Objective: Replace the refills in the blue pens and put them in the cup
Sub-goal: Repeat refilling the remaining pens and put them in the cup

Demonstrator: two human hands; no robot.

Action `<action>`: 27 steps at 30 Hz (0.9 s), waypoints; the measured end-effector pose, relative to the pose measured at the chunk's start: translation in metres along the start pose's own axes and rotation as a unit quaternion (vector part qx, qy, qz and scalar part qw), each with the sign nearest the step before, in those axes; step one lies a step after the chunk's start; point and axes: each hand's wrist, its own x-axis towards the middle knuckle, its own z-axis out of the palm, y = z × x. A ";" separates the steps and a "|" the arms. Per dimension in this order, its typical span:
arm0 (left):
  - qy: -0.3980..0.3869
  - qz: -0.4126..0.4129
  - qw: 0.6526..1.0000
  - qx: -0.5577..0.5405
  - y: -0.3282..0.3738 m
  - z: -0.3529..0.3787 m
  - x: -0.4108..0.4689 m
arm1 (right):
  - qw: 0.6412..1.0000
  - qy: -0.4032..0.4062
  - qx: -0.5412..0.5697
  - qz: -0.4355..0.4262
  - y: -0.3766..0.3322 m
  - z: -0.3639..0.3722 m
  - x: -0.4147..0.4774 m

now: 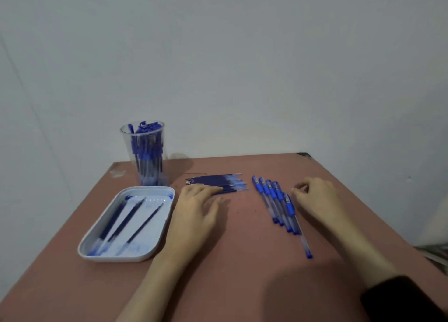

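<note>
The counter [242, 261] is running out of view at its near and left sides, and the whole picture is blurring, so fine detail is hard to read. A dark sleeve [407, 300] is being cut off at the lower right corner.

The white tray [148, 188] is lying just left of the left hand's fingers [208, 190], holding three dark used refills [121, 221] whose ends are smearing into blue stains. The clear cup [124, 137] is standing upright beyond and left of those fingers, crowded with pens too blurred to count. A pile of fresh refills [218, 181] is lying side by side right at the left fingertips. A row of blue pens [274, 200], capped and clear-barrelled, is lying just left of the right hand's fingers [300, 188].

The left hand [196, 210] is lying palm down, fingers nearly straight, tips touching the pile's near edge and gripping nothing. The right hand [317, 195] is curling its fingers toward the pens; whether they are pinching anything cannot be told.
</note>
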 end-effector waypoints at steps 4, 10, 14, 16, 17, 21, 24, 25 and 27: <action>0.011 0.031 0.999 0.003 0.003 0.001 -0.002 | 0.997 -0.069 -0.037 0.026 0.001 -0.005 0.001; 0.025 0.028 0.999 0.001 0.003 -0.005 -0.004 | 0.988 -0.098 -0.113 0.030 -0.013 -0.009 -0.003; 0.034 0.030 0.999 -0.007 0.005 -0.005 -0.003 | 0.978 -0.081 -0.190 0.022 -0.022 -0.015 -0.007; 0.038 0.028 0.999 -0.010 0.005 -0.005 -0.004 | 0.976 -0.060 -0.210 0.024 -0.022 -0.015 -0.007; 0.040 0.025 0.999 -0.012 0.005 -0.006 -0.004 | 0.976 -0.049 -0.211 0.024 -0.021 -0.014 -0.007; 0.047 0.015 0.999 -0.021 0.005 -0.006 -0.003 | 0.992 0.004 -0.122 -0.041 -0.018 -0.013 -0.004; 0.054 -0.001 0.997 -0.049 0.007 -0.009 -0.002 | 0.989 -0.031 -0.012 -0.145 -0.031 -0.009 -0.004; 0.058 -0.007 0.997 -0.058 0.008 -0.010 -0.002 | 0.982 -0.045 0.012 -0.184 -0.039 -0.006 -0.008; 0.063 -0.020 0.995 -0.073 0.009 -0.011 -0.002 | 0.965 -0.057 0.035 -0.253 -0.054 0.000 -0.017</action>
